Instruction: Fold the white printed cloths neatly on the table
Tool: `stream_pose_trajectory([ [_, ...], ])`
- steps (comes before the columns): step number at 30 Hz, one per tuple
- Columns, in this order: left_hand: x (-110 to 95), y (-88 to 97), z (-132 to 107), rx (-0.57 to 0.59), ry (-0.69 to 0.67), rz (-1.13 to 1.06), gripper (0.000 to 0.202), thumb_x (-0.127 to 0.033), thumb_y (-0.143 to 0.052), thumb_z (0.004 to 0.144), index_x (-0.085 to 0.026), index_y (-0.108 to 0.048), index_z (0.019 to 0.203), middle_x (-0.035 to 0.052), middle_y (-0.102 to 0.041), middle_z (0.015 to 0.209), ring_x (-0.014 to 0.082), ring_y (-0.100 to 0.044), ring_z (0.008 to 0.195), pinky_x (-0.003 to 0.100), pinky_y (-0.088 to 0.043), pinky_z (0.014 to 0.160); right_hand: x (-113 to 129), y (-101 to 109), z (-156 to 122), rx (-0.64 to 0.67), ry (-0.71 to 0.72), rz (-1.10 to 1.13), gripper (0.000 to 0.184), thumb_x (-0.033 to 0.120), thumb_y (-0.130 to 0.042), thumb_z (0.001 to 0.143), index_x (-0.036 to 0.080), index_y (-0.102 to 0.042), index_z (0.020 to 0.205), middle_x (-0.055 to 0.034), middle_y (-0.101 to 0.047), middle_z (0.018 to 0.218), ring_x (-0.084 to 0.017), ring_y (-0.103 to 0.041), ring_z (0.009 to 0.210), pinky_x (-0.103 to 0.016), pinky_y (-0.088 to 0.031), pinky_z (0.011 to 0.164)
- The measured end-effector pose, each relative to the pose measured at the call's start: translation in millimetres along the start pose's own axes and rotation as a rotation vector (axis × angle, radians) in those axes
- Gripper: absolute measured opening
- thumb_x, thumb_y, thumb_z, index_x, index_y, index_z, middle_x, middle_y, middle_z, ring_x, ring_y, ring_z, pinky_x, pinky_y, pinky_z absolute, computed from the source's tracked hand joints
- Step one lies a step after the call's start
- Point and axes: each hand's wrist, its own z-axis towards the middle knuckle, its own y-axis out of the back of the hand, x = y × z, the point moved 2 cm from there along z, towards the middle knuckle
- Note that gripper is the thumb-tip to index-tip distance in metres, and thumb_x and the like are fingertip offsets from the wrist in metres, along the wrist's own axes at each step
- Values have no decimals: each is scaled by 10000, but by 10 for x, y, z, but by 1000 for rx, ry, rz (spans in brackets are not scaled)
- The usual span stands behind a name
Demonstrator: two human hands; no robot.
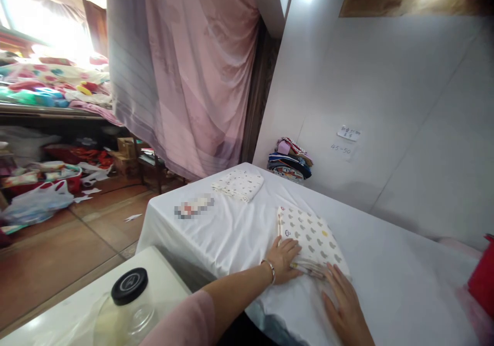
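Note:
A folded cloth [309, 235], white with grey animal-head shapes and a yellow spot, lies on the white-covered table [239, 233]. My left hand [283, 258] rests on its near left corner, fingers stretched out over the edge, with a bracelet at the wrist. At the near right edge of the same cloth, my right hand [341, 299] lies with its fingers extended, fingertips touching the fold. Neither hand grips anything. Farther back on the table sits a second folded cloth [239, 184], white with small dark marks.
A clear jar with a black lid [129, 286] stands on a white surface at the lower left. Folded clothes [289, 160] are piled beyond the table by the wall. A pink curtain [193, 68] hangs behind. Bags [40, 202] lie on the floor; something red [482, 271] is far right.

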Motion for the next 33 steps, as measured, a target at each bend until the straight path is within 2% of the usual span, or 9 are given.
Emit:
stream_pose_trajectory([
  [2, 0, 2, -47, 18, -11, -20, 667, -567, -494, 776, -248, -311, 1333, 70, -382, 1383, 233, -287, 1286, 515, -140, 1071, 52, 71, -120, -28, 108, 22, 598, 313, -455, 837, 234, -243, 1391, -65, -360, 1402, -264, -329, 1277, -405, -362, 969],
  [4, -4, -4, -56, 61, -19, -16, 667, -550, -499, 778, -250, -299, 1340, 70, -380, 1384, 243, -279, 1289, 526, -161, 1060, 51, 88, -150, -34, 134, -21, 619, 317, -462, 828, 227, -235, 1397, -71, -360, 1402, -278, -337, 1270, -416, -354, 962],
  [8, -30, 13, 3, 89, -34, 46, 626, -483, -496, 800, -210, -311, 1332, 87, -379, 1380, 258, -274, 1283, 542, -154, 1057, -52, -3, 62, 56, 66, -116, 606, 250, -407, 824, 199, -227, 1400, -79, -336, 1416, -282, -282, 1299, -470, -275, 1006],
  [12, -54, 44, 49, 74, -56, 135, 457, -320, -418, 858, -195, -364, 1295, 67, -447, 1321, 230, -324, 1242, 518, -115, 1077, -178, -122, 287, 143, 40, -137, 586, 138, -365, 772, 213, -342, 1353, -59, -401, 1379, -260, -310, 1285, -492, -223, 1028],
  [17, -19, 43, 135, 67, -42, 236, 363, -176, -324, 886, -197, -445, 1227, 56, -530, 1222, 205, -404, 1169, 491, -86, 1090, -419, -146, 345, 292, -44, -139, 681, 1, -320, 699, 214, -362, 1345, -39, -420, 1367, -207, -338, 1268, -457, -254, 1026],
  [21, 74, 62, 191, 60, -22, 237, 358, -142, -328, 883, -212, -477, 1201, 37, -554, 1196, 191, -419, 1164, 486, -79, 1097, -557, -63, 337, 324, -121, -116, 660, -22, -314, 693, 194, -429, 1306, -61, -473, 1318, -192, -404, 1218, -384, -354, 984],
  [24, 154, 111, 121, 59, 40, 198, 382, -126, -348, 865, -223, -478, 1210, 27, -549, 1223, 194, -407, 1194, 505, -77, 1093, -476, -26, 269, 313, -112, -83, 562, 13, -322, 730, 169, -511, 1237, -79, -545, 1233, -191, -491, 1126, -330, -423, 924],
  [27, 191, 149, -20, 69, 108, 146, 451, -90, -362, 821, -235, -465, 1235, 19, -512, 1284, 201, -366, 1242, 536, -90, 1080, -307, -4, 171, 281, -83, -59, 559, 17, -319, 732, 168, -514, 1233, -83, -525, 1260, -206, -466, 1156, -359, -414, 929],
  [33, 28, 252, -83, 28, 198, 55, 536, -97, -448, 697, -221, -503, 1216, 45, -515, 1280, 228, -350, 1257, 535, -136, 1073, -183, 162, 219, 427, -142, 47, 614, 30, -358, 680, 195, -471, 1261, -68, -458, 1328, -211, -371, 1241, -472, -238, 1039],
])
